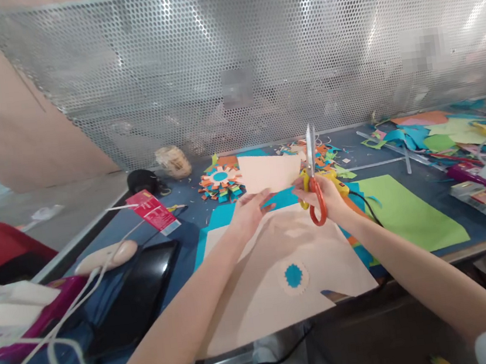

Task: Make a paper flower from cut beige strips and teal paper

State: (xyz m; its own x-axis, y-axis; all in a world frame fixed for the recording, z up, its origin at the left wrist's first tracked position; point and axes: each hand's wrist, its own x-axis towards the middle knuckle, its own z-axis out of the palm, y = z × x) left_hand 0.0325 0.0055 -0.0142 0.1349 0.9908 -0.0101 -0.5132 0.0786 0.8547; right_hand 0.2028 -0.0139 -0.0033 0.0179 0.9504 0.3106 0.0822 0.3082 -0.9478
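Note:
A cut piece of pale peach paper [268, 172] is raised above the table, its lower left corner pinched by my left hand [250, 212]. My right hand [325, 195] grips a pair of scissors [311, 156], blades pointing up, one handle red-orange and one yellow; its fingers also meet the right side of the paper. Below my hands lies a large peach sheet [264, 285] over blue paper [218, 216]. On that sheet rests a small scalloped disc [294, 276] with a blue centre. A layered paper flower [221, 179] sits behind my left hand.
Green paper [410, 211] lies at right, with coloured scraps [449, 130] behind it. A dark tablet-like device [139, 295], a pale computer mouse [106, 256], white cables and a red packet [151, 211] occupy the left. A perforated metal panel [191, 52] closes the back.

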